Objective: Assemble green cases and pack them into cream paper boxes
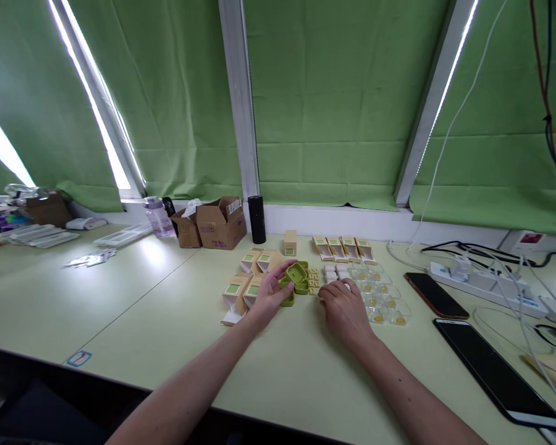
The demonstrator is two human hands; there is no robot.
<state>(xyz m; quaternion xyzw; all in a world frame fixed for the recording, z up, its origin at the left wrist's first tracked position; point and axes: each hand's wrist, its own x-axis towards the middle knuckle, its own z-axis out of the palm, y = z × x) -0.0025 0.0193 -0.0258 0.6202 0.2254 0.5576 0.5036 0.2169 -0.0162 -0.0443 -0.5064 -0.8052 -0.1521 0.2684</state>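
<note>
My left hand [274, 292] is closed around a small olive-green case [297, 272], tilted so that its hollow inside shows. More green cases [302, 287] sit right under and beside it on the table. My right hand [345, 307] rests low over the table, fingers curled together; whatever is at its fingertips is hidden or too small to name. Just left of those fingertips lie rows of tiny yellowish pieces [314, 275]. Small pale pink-white blocks [330, 270] stand behind the right hand. To its right spread clear plastic domed packs with yellow centres [372, 301].
Open kraft boxes with green labels [235, 290] lie left of my left hand; more [343, 248] stand behind, beside a closed one [290, 243]. Farther back are a black cylinder [256, 220] and cardboard cartons [221, 224]. Phones [436, 295] and a power strip [484, 285] with cables occupy the right.
</note>
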